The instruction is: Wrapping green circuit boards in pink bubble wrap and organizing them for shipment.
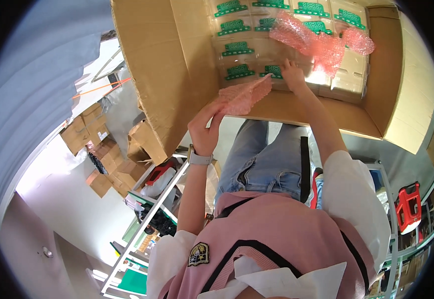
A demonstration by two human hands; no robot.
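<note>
A large open cardboard carton (172, 55) stands in front of me. Inside it lie rows of clear plastic packages (237, 57) with green labels. My left hand (206, 128), at the carton's near left edge, pinches a sheet of pink bubble wrap (247, 95) between thumb and fingers. My right hand (292, 75) reaches over the near wall, fingers apart, at the packages beside a green label. Further in, crumpled pink bubble wrap (329, 52) lies on top of the packages and hides some of them. Whether my right fingertips touch a package is hard to see.
The carton's right flap (416, 79) folds outward. Brown boxes (115, 162) are piled on the left. A white-framed rack (149, 222) stands at my left side, and a red and white object (409, 207) sits on shelving at my right.
</note>
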